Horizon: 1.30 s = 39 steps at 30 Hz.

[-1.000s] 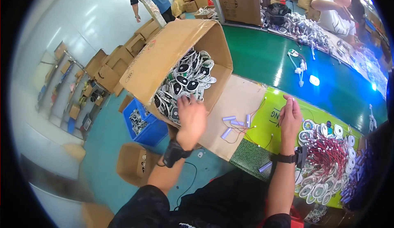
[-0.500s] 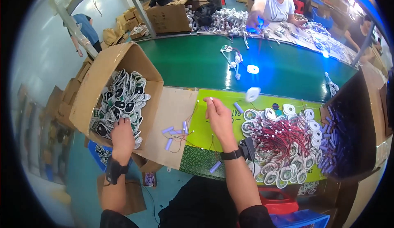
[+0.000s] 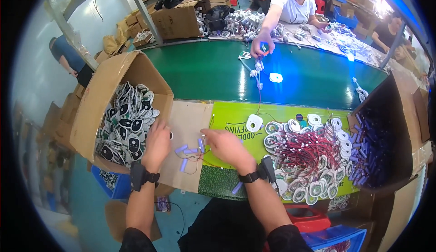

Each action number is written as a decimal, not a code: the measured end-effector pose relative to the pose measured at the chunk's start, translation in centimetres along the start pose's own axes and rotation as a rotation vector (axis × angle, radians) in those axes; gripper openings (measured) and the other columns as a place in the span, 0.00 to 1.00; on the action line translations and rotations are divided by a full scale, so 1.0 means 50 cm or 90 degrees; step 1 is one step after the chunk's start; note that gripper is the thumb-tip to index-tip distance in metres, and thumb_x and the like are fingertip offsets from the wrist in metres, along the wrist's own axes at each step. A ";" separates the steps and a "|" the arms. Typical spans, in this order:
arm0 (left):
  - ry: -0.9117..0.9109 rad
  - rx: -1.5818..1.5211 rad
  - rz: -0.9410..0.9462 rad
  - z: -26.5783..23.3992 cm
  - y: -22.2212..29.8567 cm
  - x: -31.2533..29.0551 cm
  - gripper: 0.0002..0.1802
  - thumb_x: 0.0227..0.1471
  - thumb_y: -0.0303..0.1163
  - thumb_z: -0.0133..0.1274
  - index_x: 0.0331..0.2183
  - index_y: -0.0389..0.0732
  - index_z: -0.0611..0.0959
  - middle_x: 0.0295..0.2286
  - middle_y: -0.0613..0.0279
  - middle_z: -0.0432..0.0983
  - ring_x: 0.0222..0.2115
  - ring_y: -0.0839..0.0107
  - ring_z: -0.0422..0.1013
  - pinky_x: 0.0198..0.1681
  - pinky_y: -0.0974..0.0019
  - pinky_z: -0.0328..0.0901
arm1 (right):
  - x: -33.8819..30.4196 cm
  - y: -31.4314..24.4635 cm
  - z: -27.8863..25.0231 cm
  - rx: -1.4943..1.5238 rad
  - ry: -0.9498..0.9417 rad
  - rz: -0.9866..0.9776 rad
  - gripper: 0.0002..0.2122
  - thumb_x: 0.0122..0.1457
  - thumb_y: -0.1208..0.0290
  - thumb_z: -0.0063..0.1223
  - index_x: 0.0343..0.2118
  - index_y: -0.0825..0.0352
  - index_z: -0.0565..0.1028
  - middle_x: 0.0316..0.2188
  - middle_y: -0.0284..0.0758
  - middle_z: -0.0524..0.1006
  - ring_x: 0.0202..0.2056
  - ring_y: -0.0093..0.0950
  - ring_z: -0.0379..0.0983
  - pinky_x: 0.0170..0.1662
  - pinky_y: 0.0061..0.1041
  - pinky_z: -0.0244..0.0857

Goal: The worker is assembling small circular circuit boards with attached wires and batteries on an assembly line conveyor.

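My left hand (image 3: 158, 142) is at the right rim of the cardboard box (image 3: 156, 79), fingers closed. By its fingertips shows the edge of a white-rimmed piece (image 3: 171, 135), like the oval circuit pieces (image 3: 125, 122) heaped in that box; the rest is hidden. My right hand (image 3: 225, 147) is closed in a pinch over the left part of the green mat, with a small white wire connector (image 3: 203, 135) at its fingertips. Several purple cylindrical batteries (image 3: 183, 165) with thin wires lie on the cardboard sheet (image 3: 184, 111) between my hands.
On the green mat (image 3: 227, 109), wired white discs (image 3: 313, 188) lie piled, with one white disc (image 3: 254, 123) apart. A dark-looking box (image 3: 411, 129) holds purple batteries (image 3: 363, 161). Across the green conveyor (image 3: 195, 66), a co-worker's hand (image 3: 262, 43) reaches over parts near a lit white piece (image 3: 275, 77).
My left hand has come out of the heap to the box's rim. My right hand has moved left and nearer. A blurred white disc now rests on the mat; the co-worker's hand reaches lower.
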<state>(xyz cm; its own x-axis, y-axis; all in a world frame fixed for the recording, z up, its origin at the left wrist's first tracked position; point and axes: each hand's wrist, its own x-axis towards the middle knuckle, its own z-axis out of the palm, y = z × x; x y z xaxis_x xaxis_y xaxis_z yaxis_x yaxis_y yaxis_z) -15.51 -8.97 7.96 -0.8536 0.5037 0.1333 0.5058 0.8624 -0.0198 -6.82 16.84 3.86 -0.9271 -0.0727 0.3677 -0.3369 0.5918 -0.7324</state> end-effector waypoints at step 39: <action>0.133 -0.630 0.199 -0.206 0.246 0.142 0.10 0.62 0.35 0.58 0.37 0.37 0.82 0.28 0.50 0.84 0.30 0.58 0.82 0.34 0.59 0.74 | 0.054 -0.141 -0.108 0.652 0.378 0.194 0.14 0.66 0.70 0.56 0.52 0.67 0.72 0.32 0.32 0.70 0.30 0.20 0.67 0.30 0.22 0.63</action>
<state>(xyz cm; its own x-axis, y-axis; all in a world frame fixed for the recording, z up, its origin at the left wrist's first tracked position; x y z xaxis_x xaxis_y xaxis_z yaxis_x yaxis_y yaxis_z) -14.04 4.69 18.85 -0.6775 0.5955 0.4317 0.6558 0.2234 0.7211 -6.05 16.82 13.10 -0.8621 0.4945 0.1108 -0.3412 -0.4047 -0.8484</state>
